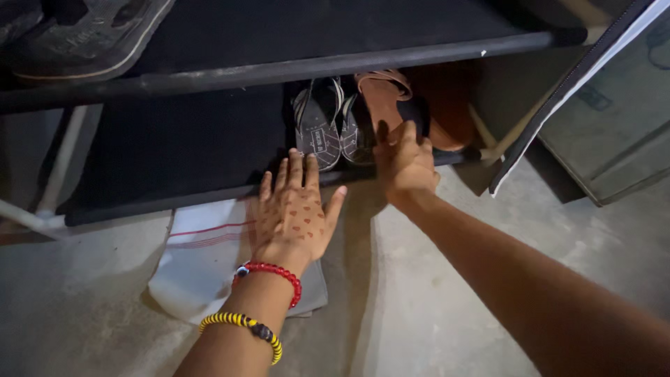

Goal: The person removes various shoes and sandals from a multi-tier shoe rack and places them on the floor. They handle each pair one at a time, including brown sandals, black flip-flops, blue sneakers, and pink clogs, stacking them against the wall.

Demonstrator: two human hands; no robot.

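Your right hand [405,164] is gripping the brown sandal [382,98] at the lower shelf's [174,199] front edge; your left hand [293,209] is resting open beside the grey sandals [328,122]. That loose grip is risking a drop.

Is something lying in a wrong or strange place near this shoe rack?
Yes. A white cloth lies crumpled on the floor, partly under the lower shelf and beneath the left hand. The striped slippers sit neatly by the right hand.

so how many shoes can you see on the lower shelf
3: two grey striped flip-flops side by side just past the left hand, and a brown sandal under the right hand. More may be hidden behind.
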